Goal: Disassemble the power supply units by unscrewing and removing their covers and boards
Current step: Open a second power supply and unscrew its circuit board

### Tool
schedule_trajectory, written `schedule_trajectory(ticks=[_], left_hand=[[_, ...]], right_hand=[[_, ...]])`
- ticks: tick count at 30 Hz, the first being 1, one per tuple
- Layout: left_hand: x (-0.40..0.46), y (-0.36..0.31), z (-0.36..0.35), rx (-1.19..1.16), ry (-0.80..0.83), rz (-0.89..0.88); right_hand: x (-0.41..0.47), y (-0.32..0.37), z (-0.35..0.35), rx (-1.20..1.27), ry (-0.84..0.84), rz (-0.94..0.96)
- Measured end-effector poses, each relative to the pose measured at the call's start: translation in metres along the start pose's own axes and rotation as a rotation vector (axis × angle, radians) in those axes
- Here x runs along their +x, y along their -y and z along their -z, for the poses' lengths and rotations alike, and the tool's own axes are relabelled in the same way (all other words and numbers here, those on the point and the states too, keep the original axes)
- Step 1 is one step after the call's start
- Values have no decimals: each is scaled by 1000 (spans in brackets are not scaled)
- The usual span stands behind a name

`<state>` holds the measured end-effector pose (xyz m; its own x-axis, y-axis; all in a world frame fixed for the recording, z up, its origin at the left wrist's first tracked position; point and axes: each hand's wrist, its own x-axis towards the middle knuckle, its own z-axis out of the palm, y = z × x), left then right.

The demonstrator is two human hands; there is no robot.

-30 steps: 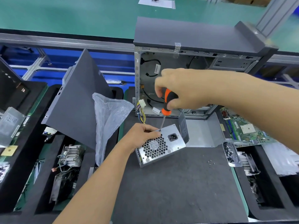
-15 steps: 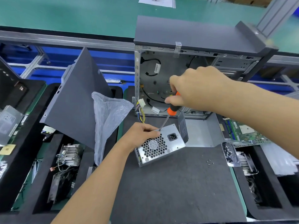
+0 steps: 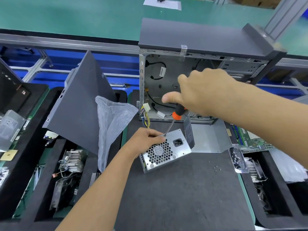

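Left of the PSU [image 3: 165,151] a clear bag [image 3: 111,125] hangs from a leaning side panel [image 3: 78,104]. Your left hand [image 3: 145,141] has its grip clamped on the PSU's upper left corner, steadying it on the dark worktop [image 3: 183,197]. Your right hand [image 3: 203,90], above the PSU, grips the screwdriver [image 3: 176,115], its tip on the PSU's top edge screw. Behind stands the open case [image 3: 191,52]; right of the PSU lie loose screws [image 3: 216,169].
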<state>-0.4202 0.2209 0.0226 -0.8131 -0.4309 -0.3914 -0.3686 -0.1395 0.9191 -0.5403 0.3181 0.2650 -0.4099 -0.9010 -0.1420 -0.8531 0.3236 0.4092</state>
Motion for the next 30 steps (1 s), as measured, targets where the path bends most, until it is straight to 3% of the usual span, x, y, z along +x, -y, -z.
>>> schedule_trajectory(ticks=[3,13,18,20,23,30], left_hand=[[0,0,0,-5,1,3],[-2,-3,0,0,-9,-1],[-3,-2,-1,2,-11,4],[-3,-2,-1,3,1,12],[-3,-3,-2,8,5,12],[-2,-4,-1,14,-2,21]], right_hand=[[-1,-1,-1,-14,-52,79],[2,2,3,476,77,318],[1,-1,7,346,217,163],[-2,3,5,222,137,23],[0,1,1,29,10,20],[0,-12,-5,430,122,246]])
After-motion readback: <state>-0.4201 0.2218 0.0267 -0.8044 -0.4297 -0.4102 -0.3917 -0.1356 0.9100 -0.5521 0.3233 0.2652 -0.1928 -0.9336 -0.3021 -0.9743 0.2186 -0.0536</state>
